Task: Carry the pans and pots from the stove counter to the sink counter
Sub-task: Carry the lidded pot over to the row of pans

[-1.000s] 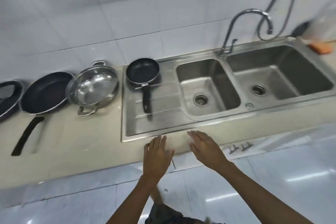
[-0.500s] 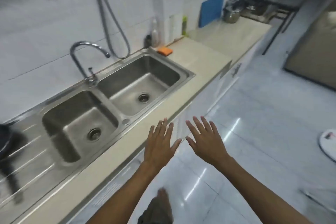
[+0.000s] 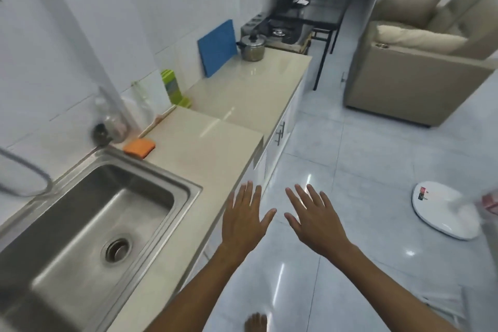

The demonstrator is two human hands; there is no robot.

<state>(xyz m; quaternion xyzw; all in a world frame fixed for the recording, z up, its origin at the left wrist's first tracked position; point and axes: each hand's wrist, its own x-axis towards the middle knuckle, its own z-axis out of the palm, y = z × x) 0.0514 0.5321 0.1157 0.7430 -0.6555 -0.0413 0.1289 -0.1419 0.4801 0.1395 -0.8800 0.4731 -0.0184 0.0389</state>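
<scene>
A lidded steel pot [image 3: 252, 48] stands at the far end of the beige counter [image 3: 250, 83], beside a black gas stove [image 3: 283, 31]. The steel sink basin [image 3: 89, 226] fills the lower left, set in the nearer counter stretch. My left hand [image 3: 246, 219] hovers over the counter's front edge, palm down, fingers spread, holding nothing. My right hand [image 3: 314, 219] hovers over the floor beside it, also spread and empty. The pans seen earlier are out of view.
A blue cutting board [image 3: 217, 47] leans on the wall near the pot. A green box [image 3: 172, 89] and an orange sponge [image 3: 139, 147] sit by the wall. A beige armchair [image 3: 415, 70] and a white round floor device [image 3: 446, 213] stand to the right of the tiled aisle.
The view has swung right, away from the pans on the drainboard, past the double sink, toward the far counter and stove. Both hands stayed empty and spread in front.
</scene>
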